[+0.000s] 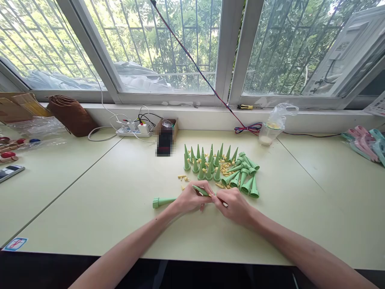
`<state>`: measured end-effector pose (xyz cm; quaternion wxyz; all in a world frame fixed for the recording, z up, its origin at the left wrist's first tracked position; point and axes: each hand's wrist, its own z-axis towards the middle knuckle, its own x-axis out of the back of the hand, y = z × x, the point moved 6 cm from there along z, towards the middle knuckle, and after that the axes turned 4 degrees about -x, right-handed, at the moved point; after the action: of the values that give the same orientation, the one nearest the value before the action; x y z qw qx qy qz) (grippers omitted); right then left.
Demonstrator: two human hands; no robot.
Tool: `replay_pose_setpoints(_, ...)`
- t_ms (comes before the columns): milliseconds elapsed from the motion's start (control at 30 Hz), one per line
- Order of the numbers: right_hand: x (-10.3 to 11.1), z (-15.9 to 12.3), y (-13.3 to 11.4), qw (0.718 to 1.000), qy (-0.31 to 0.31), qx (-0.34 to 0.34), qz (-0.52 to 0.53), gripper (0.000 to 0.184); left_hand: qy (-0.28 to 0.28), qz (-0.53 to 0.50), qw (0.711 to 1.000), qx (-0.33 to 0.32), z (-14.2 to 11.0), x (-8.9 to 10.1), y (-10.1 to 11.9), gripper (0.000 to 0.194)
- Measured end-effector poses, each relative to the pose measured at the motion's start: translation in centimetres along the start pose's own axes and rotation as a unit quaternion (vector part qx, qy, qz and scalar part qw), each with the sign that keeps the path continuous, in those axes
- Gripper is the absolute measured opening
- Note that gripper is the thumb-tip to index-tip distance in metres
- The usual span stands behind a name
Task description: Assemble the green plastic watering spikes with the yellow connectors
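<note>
My left hand (192, 197) is closed around a green plastic cone spike (199, 190), its pointed end toward the upper left. The fingers of my right hand (236, 204) pinch at the other end, where a small yellow piece (210, 195) shows between the fingertips, partly hidden. Beside my left wrist lies a longer green cone (164, 202) with a ribbed cap. Beyond both hands, several short green spikes (209, 173) stand upright in rows. Small yellow pegs (225, 166) are scattered among them, and several hollow green cones (254, 188) lie piled on the right.
A power strip (132, 130) and a small box (173, 124) stand by the window ledge. Bundled cable (248, 128) and a plastic cup with a bag (267, 134) are at the back right. A phone (10, 172) lies far left; pink and teal plastic items (365, 142) lie far right.
</note>
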<state>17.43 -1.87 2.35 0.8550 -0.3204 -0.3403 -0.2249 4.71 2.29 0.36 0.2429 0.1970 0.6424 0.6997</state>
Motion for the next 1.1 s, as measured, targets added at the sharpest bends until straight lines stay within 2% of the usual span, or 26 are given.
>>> replay_pose_setpoints(400, 0.0, -0.1, 0.0, 1.0, 0.019, 0.013, -0.007, 0.044, 0.017, 0.014, 1.0, 0.003, 0.0, 0.0, 0.3, 0.034)
replay_pose_setpoints(667, -0.2, 0.2, 0.3, 1.0, 0.012, -0.012, 0.005, 0.047, 0.029, 0.042, 0.999, -0.013, 0.0, 0.3, 0.1, 0.035)
replay_pose_setpoints(800, -0.1, 0.3, 0.8, 0.999, 0.011, -0.038, 0.026, 0.045, 0.034, 0.087, 0.995, -0.019, 0.0, 0.3, 0.1, 0.031)
replay_pose_setpoints(1000, 0.5, 0.4, 2.2, 0.994, 0.059, -0.086, 0.035, 0.043, 0.055, 0.169, 0.984, -0.031, 0.0, 0.7, 0.3, 0.021)
replay_pose_setpoints(1100, 0.5, 0.5, 2.5, 0.993, 0.057, -0.097, 0.038, 0.042, 0.072, 0.209, 0.974, -0.045, 0.0, 0.9, 0.7, 0.021)
